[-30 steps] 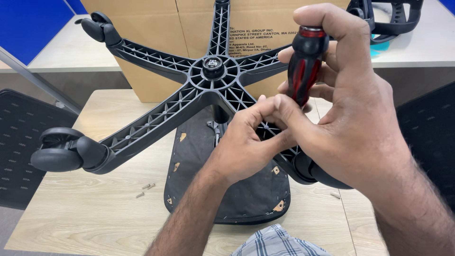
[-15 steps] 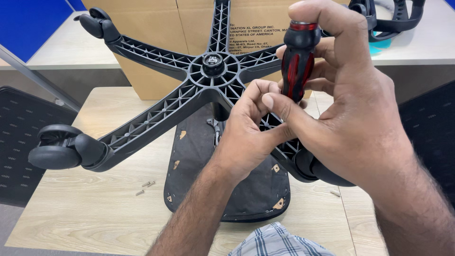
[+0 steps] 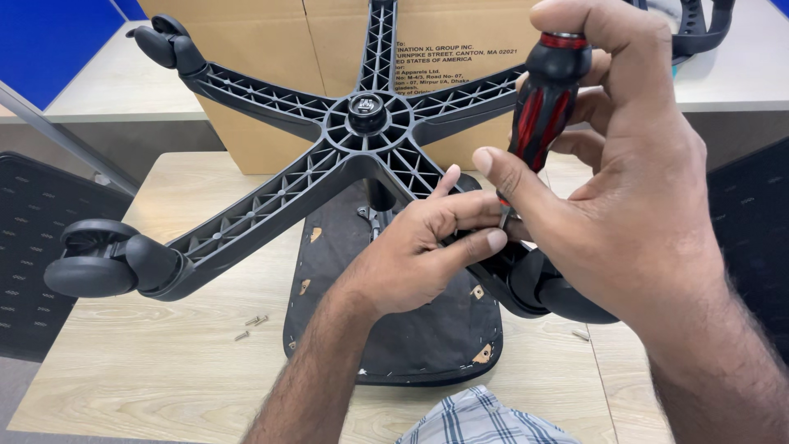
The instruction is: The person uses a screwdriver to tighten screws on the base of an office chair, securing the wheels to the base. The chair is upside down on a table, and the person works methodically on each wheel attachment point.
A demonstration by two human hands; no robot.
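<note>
An upturned office chair lies on a light wooden table, its black five-arm base and caster wheels pointing up over the black seat underside. My right hand grips a red and black screwdriver held nearly upright, its tip down near the seat plate. My left hand is beside the tip, fingers pinched around the shaft's lower end. What lies under the tip is hidden by my fingers.
A large cardboard box stands behind the chair base. Loose screws lie on the table at left, another screw at right. Black mesh panels flank the table. Checked cloth shows at the bottom edge.
The screwdriver has turned slightly in my right hand and my left fingers have shifted around the tip. The chair has not moved.
</note>
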